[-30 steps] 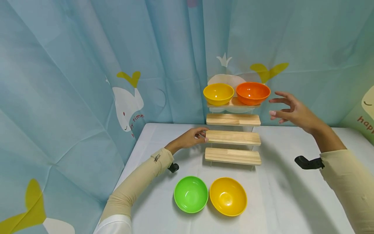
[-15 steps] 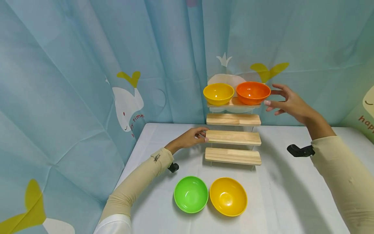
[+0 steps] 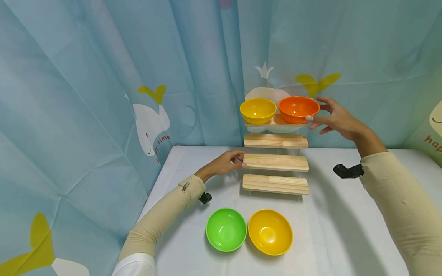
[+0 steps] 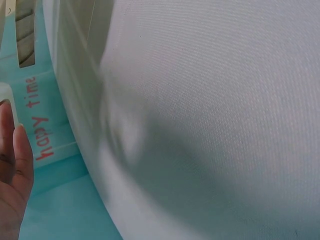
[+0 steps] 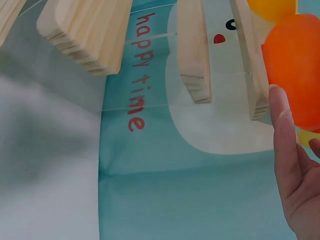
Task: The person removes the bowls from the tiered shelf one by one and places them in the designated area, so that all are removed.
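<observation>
In the head view a tiered wooden shelf stands on the table. Its top step carries a yellow bowl on the left and an orange bowl on the right. My right hand is at the orange bowl's right side, thumb overlapping its front and index finger near the back rim. The right wrist view has extended fingers right at the orange bowl's wall. My left hand pinches the left end of a lower step between thumb and fingers; the left wrist view catches only part of that hand.
A green bowl and a second yellow bowl sit side by side on the white table, in front of the shelf. Behind everything hangs a blue curtain printed with whales.
My right hand has moved left from beside the orange bowl to its rim. The left hand keeps its place on the shelf, and the bowls have not moved.
</observation>
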{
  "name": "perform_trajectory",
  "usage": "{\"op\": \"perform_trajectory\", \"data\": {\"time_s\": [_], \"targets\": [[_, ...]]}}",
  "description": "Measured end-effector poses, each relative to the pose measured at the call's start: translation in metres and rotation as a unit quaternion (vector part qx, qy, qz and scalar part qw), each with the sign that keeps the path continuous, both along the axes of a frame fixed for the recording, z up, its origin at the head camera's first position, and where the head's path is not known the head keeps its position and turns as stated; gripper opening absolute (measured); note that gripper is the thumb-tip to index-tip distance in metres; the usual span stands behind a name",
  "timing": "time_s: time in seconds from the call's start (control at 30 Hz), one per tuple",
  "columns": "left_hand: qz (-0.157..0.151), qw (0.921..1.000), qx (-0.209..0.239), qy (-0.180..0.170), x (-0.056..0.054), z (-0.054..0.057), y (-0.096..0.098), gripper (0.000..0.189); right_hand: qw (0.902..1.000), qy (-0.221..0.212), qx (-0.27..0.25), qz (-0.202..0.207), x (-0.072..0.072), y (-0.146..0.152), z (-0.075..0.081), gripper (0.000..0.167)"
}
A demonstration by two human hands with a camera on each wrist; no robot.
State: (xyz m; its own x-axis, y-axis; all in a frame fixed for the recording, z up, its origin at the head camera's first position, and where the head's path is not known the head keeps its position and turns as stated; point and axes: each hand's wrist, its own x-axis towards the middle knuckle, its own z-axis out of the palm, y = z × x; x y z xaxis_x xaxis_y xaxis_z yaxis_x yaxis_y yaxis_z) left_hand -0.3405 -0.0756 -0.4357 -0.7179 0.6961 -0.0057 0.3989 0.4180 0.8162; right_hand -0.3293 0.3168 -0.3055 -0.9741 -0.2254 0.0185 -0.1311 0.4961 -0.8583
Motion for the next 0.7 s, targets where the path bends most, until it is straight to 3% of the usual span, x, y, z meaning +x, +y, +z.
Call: {"op": "perform_trajectory", "data": {"time_s": [0.7], "targets": [[-0.001, 0.9999, -0.011, 0.012, -0.001, 0.001, 0.0, 0.055, 0.9995, -0.001, 0.029, 0.007, -0.014, -0.013, 0.006, 0.102]]}}
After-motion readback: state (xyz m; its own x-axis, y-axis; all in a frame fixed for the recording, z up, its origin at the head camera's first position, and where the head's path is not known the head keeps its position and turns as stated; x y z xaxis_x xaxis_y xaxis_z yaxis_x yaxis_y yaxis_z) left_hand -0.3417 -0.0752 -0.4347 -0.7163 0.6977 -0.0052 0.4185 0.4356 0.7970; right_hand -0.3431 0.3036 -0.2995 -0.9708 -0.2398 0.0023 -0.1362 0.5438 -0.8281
